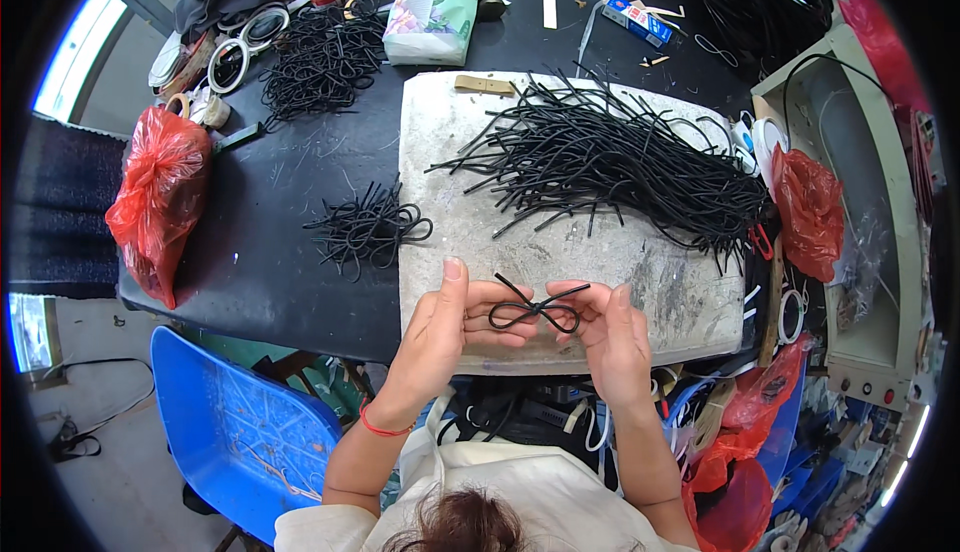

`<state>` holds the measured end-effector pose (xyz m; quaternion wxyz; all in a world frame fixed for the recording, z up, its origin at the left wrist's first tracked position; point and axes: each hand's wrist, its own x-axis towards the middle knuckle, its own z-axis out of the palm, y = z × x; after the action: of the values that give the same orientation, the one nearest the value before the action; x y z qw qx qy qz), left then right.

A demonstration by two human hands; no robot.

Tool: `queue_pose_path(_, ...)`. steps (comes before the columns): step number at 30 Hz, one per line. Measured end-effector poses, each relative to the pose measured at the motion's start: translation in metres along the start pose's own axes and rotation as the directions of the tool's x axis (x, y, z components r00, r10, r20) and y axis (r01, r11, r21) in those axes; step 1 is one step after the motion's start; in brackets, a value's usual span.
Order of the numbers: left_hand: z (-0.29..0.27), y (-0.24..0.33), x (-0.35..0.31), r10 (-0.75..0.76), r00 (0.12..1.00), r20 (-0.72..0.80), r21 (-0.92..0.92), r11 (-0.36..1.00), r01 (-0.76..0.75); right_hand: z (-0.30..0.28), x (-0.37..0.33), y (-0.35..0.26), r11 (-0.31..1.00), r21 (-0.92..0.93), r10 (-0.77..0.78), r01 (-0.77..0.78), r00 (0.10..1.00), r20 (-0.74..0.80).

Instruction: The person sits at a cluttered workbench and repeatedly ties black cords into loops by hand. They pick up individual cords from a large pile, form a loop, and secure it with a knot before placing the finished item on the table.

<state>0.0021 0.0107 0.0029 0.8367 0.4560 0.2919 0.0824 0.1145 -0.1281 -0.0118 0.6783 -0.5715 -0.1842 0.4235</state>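
A black cord tied in a bow (537, 308), with two loops and two loose ends, is held between my hands just above the near part of the pale board. My left hand (436, 330) has its thumb raised, and its fingers lie behind the left loop. On the other side, my right hand (615, 337) holds the bow's right side across its fingers, thumb also up. Left of the board's edge lies a small heap of tied black cords (368, 229). Beyond my hands, a large bundle of loose black cords (620, 162) spreads over the board.
The stained pale board (450, 262) lies on a black table (270, 202). Around it are a red plastic bag (160, 192), a tissue pack (433, 10), another black cord pile (322, 60) and a small blue box (637, 19). A blue plastic chair (240, 422) stands at near left.
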Motion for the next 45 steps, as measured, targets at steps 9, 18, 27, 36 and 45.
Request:
queue_pose_path(9, -0.059, 0.016, -0.002, 0.564, 0.7, -0.438, 0.621, 0.753, -0.218, -0.002, 0.034, -0.018, 0.517, -0.79, -0.499, 0.328, 0.866, 0.033)
queue_pose_path(18, -0.017, 0.01, -0.001, 0.867, 0.485, 0.113, 0.929, 0.081, -0.361, -0.014, 0.068, -0.011, -0.176, -0.924, -0.69, 0.339, 0.627, 0.361)
queue_pose_path(27, -0.003, -0.006, -0.009, 0.373, 0.924, 0.079, 0.679, 0.659, -0.324, -0.001, 0.022, -0.011, -0.101, -0.751, -0.526, 0.653, 0.606, 0.597)
queue_pose_path(36, -0.012, 0.003, -0.018, 0.014, 1.0, -0.026, 0.198, 0.98, -0.009, -0.003, 0.026, -0.034, 0.217, -0.85, -0.702, 0.481, 0.682, 0.207)
queue_pose_path(45, 0.002, -0.017, 0.004, 0.133, 0.986, -0.097, -0.174, 0.974, -0.149, 0.036, 0.019, -0.014, 0.536, -0.717, -0.536, 0.445, 0.836, 0.118)
